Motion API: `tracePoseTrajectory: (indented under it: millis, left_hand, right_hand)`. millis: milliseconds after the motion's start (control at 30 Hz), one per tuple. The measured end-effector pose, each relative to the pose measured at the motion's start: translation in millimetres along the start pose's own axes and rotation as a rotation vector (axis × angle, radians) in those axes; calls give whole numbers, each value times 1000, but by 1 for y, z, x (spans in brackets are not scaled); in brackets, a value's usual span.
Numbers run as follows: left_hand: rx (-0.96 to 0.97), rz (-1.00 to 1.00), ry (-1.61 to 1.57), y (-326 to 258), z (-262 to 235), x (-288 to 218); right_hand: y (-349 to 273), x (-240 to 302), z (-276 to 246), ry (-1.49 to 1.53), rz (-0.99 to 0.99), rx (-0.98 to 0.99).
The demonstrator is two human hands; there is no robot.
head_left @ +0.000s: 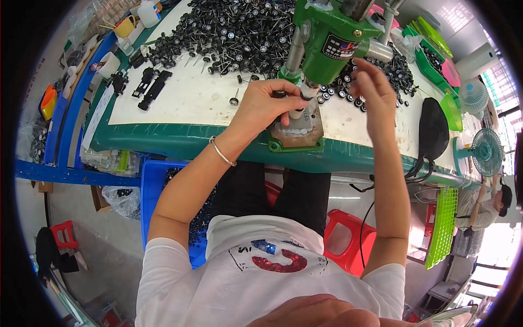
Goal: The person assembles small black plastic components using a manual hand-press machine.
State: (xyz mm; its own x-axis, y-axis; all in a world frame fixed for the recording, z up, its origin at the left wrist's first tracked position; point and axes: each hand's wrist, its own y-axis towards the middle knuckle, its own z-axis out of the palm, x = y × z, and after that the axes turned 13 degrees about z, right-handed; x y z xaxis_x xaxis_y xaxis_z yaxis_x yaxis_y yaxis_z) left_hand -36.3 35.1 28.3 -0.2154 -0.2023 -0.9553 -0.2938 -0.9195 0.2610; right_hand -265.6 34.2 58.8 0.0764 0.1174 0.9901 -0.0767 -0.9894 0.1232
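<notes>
A green bench press [329,54] stands at the table's near edge on a metal base [313,131]. My left hand [269,103] is at its ram, thumb and fingers closed around a small black wheel [280,94]; the fingers partly hide it. My right hand [375,90] is raised just right of the press, below its steel shaft [379,52]. Its fingers are bent and apart, with nothing visible in them. Behind the press lies a big heap of black toy wheels on thin axles [239,32]. Loose wheels [327,92] are scattered to its right.
Black chassis parts [155,90] lie on the left of the table. A black pouch-like thing [433,128] hangs over the right edge near a green fan [486,151]. Below are a blue bin [155,182] and a red stool [348,240]. Another person [487,204] is far right.
</notes>
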Motion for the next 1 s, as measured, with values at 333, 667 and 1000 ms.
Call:
tracePoseTrajectory:
  millis: [333,667,1000]
  left_hand:
    - [-10,-51,79,8,-1,-18]
    - [15,-61,127,12,1,-17]
    - [10,-43,177,10,4,-13]
  right_hand:
    - [55,152,51,433,-49,-157]
    - [61,168,46,354,-175,-244]
    - [42,145,42,243,-721,-231]
